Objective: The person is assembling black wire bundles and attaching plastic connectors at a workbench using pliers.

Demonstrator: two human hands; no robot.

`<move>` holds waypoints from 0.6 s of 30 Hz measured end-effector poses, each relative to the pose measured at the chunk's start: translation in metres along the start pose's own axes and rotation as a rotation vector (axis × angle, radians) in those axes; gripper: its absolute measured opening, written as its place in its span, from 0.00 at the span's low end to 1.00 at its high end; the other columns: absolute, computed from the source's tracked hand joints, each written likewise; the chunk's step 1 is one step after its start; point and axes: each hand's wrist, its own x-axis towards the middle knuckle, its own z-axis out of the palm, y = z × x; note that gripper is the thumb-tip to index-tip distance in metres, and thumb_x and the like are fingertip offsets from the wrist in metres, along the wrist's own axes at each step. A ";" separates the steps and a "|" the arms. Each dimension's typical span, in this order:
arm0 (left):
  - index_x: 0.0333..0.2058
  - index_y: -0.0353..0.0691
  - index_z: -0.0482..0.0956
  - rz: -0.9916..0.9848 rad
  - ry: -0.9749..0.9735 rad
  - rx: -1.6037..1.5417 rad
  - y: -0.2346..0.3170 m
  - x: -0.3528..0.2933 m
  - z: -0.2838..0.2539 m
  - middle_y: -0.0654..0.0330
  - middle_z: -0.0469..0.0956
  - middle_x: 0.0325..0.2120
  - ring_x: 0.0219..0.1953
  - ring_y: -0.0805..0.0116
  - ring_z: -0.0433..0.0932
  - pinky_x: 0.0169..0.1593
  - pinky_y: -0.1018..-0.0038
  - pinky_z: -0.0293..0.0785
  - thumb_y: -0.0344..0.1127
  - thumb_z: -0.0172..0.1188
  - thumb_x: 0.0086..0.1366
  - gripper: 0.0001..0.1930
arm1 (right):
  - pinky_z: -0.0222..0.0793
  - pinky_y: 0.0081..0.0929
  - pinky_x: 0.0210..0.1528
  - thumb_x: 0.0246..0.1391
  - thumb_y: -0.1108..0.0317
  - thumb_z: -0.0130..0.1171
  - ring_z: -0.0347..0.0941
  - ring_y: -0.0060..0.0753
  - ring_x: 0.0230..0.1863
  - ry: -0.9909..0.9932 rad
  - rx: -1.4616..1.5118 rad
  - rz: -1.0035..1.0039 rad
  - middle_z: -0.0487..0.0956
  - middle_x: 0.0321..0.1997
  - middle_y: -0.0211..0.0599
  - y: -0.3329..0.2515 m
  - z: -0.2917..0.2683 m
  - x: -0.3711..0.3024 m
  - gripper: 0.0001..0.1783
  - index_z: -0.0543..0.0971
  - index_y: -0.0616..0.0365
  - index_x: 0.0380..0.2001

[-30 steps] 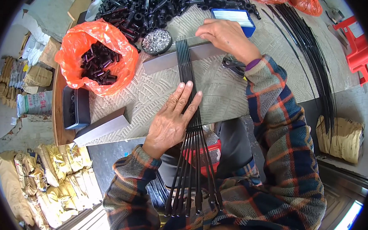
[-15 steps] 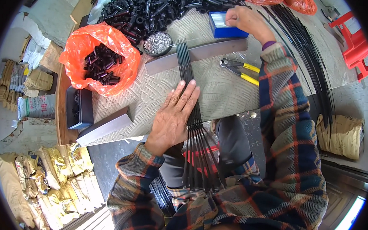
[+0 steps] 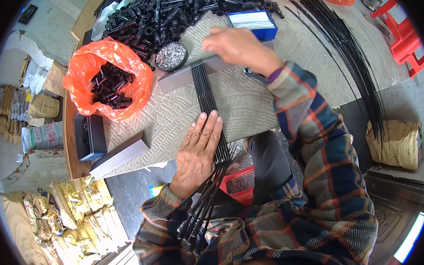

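Observation:
My left hand point(image 3: 197, 151) lies flat with fingers stretched out over a row of thin black rods point(image 3: 204, 91). The rods' far ends rest across a grey metal bar point(image 3: 174, 82), and their thicker near ends hang past the table edge toward my lap. Just right of the far rod ends, my right hand point(image 3: 238, 48) hovers over the bar with its fingers pinched together. Whatever is between those fingertips cannot be made out. Behind it stands a blue box point(image 3: 267, 34) of thin white pieces point(image 3: 250, 20). A round dark dish point(image 3: 185, 59) of small silvery bits sits left of the rod ends.
Black tubular parts point(image 3: 165, 15) are heaped at the back. An orange plastic bag point(image 3: 70, 84) holds more. Pliers point(image 3: 256, 76) lie partly hidden under my right arm. Long black rods point(image 3: 353, 48) spread along the right side, near a red stool point(image 3: 402, 46). A second metal bar point(image 3: 119, 156) lies front left.
My right hand has left the blue box and moved leftward to the far rod ends. The rods' near ends have swung left. My left hand sits a little nearer to me.

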 end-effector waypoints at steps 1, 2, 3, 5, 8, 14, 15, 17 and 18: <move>0.58 0.32 0.56 -0.030 0.016 -0.061 0.002 0.000 -0.001 0.51 0.55 0.59 0.63 0.54 0.51 0.62 0.63 0.49 0.38 0.47 0.57 0.30 | 0.64 0.37 0.29 0.51 0.72 0.48 0.71 0.45 0.31 -0.053 0.033 0.010 0.71 0.30 0.35 -0.006 0.006 -0.001 0.06 0.74 0.48 0.31; 0.58 0.32 0.56 -0.029 0.009 -0.060 0.001 -0.001 -0.001 0.51 0.55 0.59 0.63 0.54 0.51 0.62 0.63 0.49 0.38 0.47 0.57 0.30 | 0.64 0.37 0.29 0.51 0.72 0.48 0.71 0.45 0.31 -0.052 0.038 0.015 0.71 0.30 0.35 -0.006 0.007 -0.002 0.06 0.74 0.48 0.31; 0.57 0.32 0.57 -0.023 0.001 -0.039 -0.001 -0.002 -0.001 0.50 0.55 0.59 0.62 0.54 0.52 0.62 0.63 0.49 0.42 0.48 0.57 0.31 | 0.63 0.37 0.29 0.50 0.72 0.49 0.71 0.44 0.31 -0.066 0.054 0.020 0.71 0.29 0.34 -0.006 0.008 -0.003 0.05 0.74 0.49 0.29; 0.57 0.31 0.57 -0.010 0.002 -0.023 -0.001 0.001 -0.001 0.50 0.55 0.59 0.62 0.54 0.52 0.62 0.62 0.49 0.45 0.49 0.57 0.33 | 0.63 0.37 0.28 0.50 0.71 0.49 0.72 0.44 0.31 -0.083 0.059 0.027 0.71 0.29 0.34 -0.003 0.007 -0.005 0.05 0.74 0.49 0.28; 0.56 0.31 0.58 -0.037 0.009 -0.077 0.001 0.000 -0.003 0.48 0.55 0.59 0.62 0.53 0.53 0.61 0.61 0.50 0.62 0.54 0.50 0.44 | 0.62 0.37 0.28 0.49 0.71 0.51 0.72 0.44 0.30 -0.048 0.000 0.044 0.71 0.28 0.34 -0.001 0.008 -0.009 0.04 0.75 0.49 0.27; 0.56 0.31 0.58 -0.032 -0.002 -0.073 0.002 0.004 -0.004 0.48 0.55 0.59 0.62 0.52 0.52 0.61 0.61 0.51 0.63 0.55 0.47 0.46 | 0.63 0.37 0.28 0.45 0.73 0.51 0.72 0.44 0.29 -0.014 0.020 0.059 0.72 0.27 0.34 0.002 0.006 -0.012 0.07 0.76 0.48 0.27; 0.56 0.31 0.58 -0.032 -0.002 -0.073 0.002 0.004 -0.003 0.48 0.55 0.59 0.62 0.52 0.52 0.61 0.61 0.51 0.63 0.55 0.47 0.46 | 0.63 0.37 0.27 0.45 0.73 0.51 0.72 0.45 0.29 -0.022 -0.007 0.052 0.72 0.27 0.34 0.002 0.006 -0.012 0.07 0.76 0.48 0.27; 0.56 0.31 0.58 -0.030 0.005 -0.078 0.001 0.002 -0.002 0.48 0.55 0.59 0.62 0.51 0.52 0.61 0.61 0.51 0.63 0.54 0.48 0.46 | 0.63 0.37 0.27 0.45 0.73 0.50 0.72 0.45 0.28 -0.028 -0.028 0.043 0.72 0.27 0.34 0.000 0.008 -0.010 0.07 0.77 0.48 0.27; 0.56 0.31 0.58 -0.032 0.004 -0.076 0.001 0.002 -0.003 0.48 0.55 0.59 0.62 0.51 0.52 0.61 0.61 0.51 0.63 0.54 0.48 0.46 | 0.63 0.37 0.26 0.45 0.74 0.51 0.73 0.44 0.28 -0.020 -0.037 0.028 0.72 0.27 0.34 -0.001 0.010 -0.008 0.08 0.77 0.48 0.27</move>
